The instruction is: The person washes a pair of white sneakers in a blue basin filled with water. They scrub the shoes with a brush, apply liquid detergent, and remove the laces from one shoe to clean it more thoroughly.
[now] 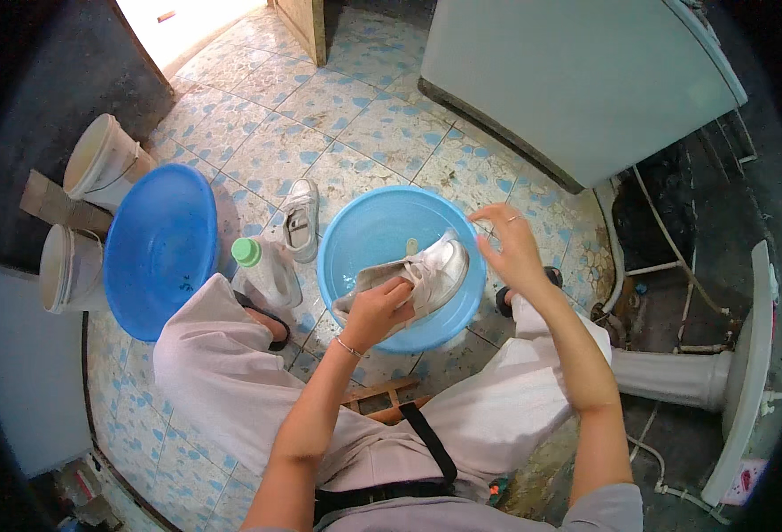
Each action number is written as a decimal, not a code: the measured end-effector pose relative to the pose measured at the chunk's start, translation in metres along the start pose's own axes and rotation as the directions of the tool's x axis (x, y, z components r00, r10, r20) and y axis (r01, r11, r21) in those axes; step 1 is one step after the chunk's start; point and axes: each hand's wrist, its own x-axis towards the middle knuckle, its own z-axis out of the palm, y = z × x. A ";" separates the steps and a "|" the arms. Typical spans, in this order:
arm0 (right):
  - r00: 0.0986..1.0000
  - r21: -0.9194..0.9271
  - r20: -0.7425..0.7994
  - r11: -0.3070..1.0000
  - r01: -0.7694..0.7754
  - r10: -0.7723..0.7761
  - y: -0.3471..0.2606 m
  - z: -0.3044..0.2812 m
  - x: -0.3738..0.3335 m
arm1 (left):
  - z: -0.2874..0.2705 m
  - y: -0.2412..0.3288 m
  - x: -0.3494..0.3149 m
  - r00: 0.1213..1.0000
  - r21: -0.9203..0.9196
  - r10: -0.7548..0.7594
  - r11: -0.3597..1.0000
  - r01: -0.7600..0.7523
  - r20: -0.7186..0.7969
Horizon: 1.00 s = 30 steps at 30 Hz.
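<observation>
A silver-white sneaker (pixel 431 273) lies tilted over a light blue basin (pixel 364 232) holding a little water. My left hand (pixel 378 310) grips the sneaker at its heel and opening. My right hand (pixel 508 246) hovers at the toe end with fingers spread, pinching what looks like a lace or tongue; the grip is unclear. A small tan object (pixel 411 246) lies in the basin behind the shoe.
A second sneaker (pixel 301 220) rests on the tiled floor left of the basin. Beside it stands a white bottle with a green cap (pixel 265 269). A darker blue basin (pixel 160 248) and two white buckets (pixel 98 164) sit at left. A white appliance (pixel 568 80) and pedestal sink (pixel 746 355) stand at right.
</observation>
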 end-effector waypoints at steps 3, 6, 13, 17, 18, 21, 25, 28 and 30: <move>0.917 -0.124 0.181 0.916 0.380 -0.356 -0.019 0.013 -0.005 | -0.002 0.005 0.002 1.000 0.008 0.004 1.000 -0.004 0.009; 0.842 -0.212 0.308 0.831 0.514 -0.443 -0.009 0.034 -0.008 | -0.008 0.009 0.010 0.999 -0.019 -0.024 1.000 0.024 0.041; 0.884 -0.193 0.310 0.888 0.418 -0.350 -0.004 0.027 0.003 | -0.011 0.010 0.029 1.000 -0.066 0.014 0.998 -0.014 -0.002; 0.918 -0.174 0.170 0.906 0.386 -0.358 -0.011 0.021 0.011 | -0.018 0.016 0.046 0.996 -0.114 0.064 0.991 -0.071 -0.063; 0.924 -0.150 0.118 0.914 0.377 -0.363 -0.010 0.020 0.012 | -0.023 0.017 0.049 0.996 -0.129 0.071 0.989 -0.078 -0.053; 0.916 -0.243 0.115 0.883 0.402 -0.385 -0.017 0.015 0.015 | -0.039 0.022 0.055 0.995 -0.150 0.096 0.984 -0.095 0.002; 0.939 -0.335 -0.082 0.897 0.290 -0.334 -0.012 0.004 0.017 | -0.068 0.015 0.060 0.986 -0.117 0.109 0.989 -0.094 0.126; 0.940 -0.288 -0.280 0.951 0.114 -0.198 -0.004 -0.001 0.016 | -0.073 0.023 0.055 0.986 -0.117 0.092 0.990 -0.075 0.140; 0.921 -0.157 -0.379 0.987 0.030 -0.088 -0.002 0.002 0.012 | -0.071 0.027 0.051 0.987 -0.118 0.090 0.990 -0.075 0.132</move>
